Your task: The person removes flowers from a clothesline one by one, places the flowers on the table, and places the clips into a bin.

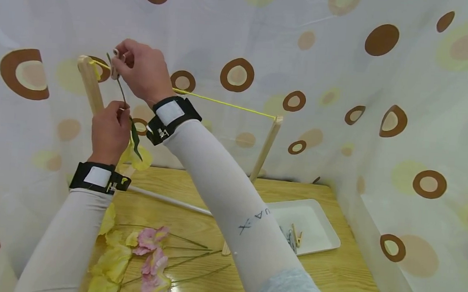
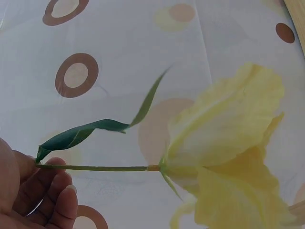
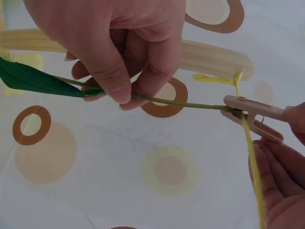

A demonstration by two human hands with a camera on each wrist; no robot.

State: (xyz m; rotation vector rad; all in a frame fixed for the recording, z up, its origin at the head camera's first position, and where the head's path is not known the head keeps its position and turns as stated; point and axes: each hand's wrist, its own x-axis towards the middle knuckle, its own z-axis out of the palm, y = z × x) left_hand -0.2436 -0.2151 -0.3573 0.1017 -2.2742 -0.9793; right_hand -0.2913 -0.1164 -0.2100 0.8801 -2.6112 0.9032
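My left hand (image 1: pixel 110 130) pinches the thin green stem of a yellow artificial flower (image 2: pixel 228 143) between thumb and fingers. The bloom hangs head down below that hand, with a green leaf (image 2: pixel 86 133) beside the stem. Higher up, my right hand (image 1: pixel 147 70) pinches the legs of a wooden clothespin (image 3: pixel 262 109). The clothespin's jaws are around the stem's upper end and the yellow string (image 3: pixel 252 162); whether they press on both I cannot tell. This string runs between a left wooden post (image 1: pixel 90 86) and a right wooden post (image 1: pixel 266 150), close to the left one here.
Yellow flowers (image 1: pixel 113 262) and pink flowers (image 1: pixel 155 265) lie on the wooden table (image 1: pixel 343 280), stems toward the right. A white tray (image 1: pixel 319 233) with several clothespins (image 1: pixel 297 238) stands at right. Behind my left wrist a white rod (image 1: pixel 169 199) crosses the table. Patterned curtains surround it.
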